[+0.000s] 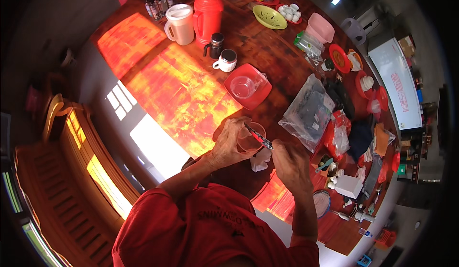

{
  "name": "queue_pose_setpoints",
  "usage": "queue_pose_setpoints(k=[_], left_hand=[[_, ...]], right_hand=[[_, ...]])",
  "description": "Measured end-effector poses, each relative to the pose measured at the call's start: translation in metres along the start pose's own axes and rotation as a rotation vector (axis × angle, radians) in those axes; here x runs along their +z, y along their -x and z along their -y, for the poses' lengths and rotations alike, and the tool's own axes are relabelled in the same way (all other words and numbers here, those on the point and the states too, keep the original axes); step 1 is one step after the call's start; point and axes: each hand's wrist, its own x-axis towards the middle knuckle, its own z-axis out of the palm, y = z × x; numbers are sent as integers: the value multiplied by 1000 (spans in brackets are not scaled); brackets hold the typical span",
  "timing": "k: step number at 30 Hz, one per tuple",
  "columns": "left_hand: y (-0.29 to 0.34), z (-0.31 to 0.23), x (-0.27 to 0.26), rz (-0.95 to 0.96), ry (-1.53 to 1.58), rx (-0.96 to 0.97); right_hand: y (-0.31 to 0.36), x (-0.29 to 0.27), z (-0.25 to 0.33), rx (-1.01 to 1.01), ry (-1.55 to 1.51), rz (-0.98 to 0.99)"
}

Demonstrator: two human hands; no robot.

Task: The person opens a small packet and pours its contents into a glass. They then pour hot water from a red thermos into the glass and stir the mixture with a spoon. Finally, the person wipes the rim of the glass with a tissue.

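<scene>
My left hand [227, 143] is closed round the side of a clear round plastic cup [247, 145], held above the near edge of the wooden table. Pinched in my right hand [290, 165] is a slim red-and-black tool [258, 136], which slants across the cup's opening. Its exact kind is too small to make out. A crumpled white tissue [260, 161] lies just below the cup, between my hands. Beyond them, a red square tray [259, 97] bears another clear plastic cup [242, 86].
Past the tray stand a white lidded mug [225, 61], a dark press pot [216, 46], a red thermos [207, 16] and a pitcher [180, 24]. A clear plastic bag [310, 111] and cluttered red bags [338, 133] lie right. A wooden bench [62, 181] is at left.
</scene>
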Motion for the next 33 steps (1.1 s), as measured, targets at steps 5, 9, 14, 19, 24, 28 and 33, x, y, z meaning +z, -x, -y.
queue_pose_setpoints(k=[5, 9, 14, 19, 24, 28, 33], left_hand=[[5, -9, 0, 30, -15, -55], [2, -20, 4, 17, -3, -125], [0, -19, 12, 103, -24, -171], [-1, -14, 22, 94, -49, -121], [-2, -13, 29, 160, -73, 7], [3, -8, 34, 155, 22, -36], [1, -12, 33, 132, 36, -46]], right_hand=[[4, -4, 0, 10, -1, 21], [6, -10, -2, 38, -10, 48], [9, -11, -8, 34, 21, 70], [9, -15, -12, 37, 43, 115], [15, -11, -17, 45, 72, 157], [16, -4, -17, 57, 39, 102], [17, 2, -11, 137, -44, -3]])
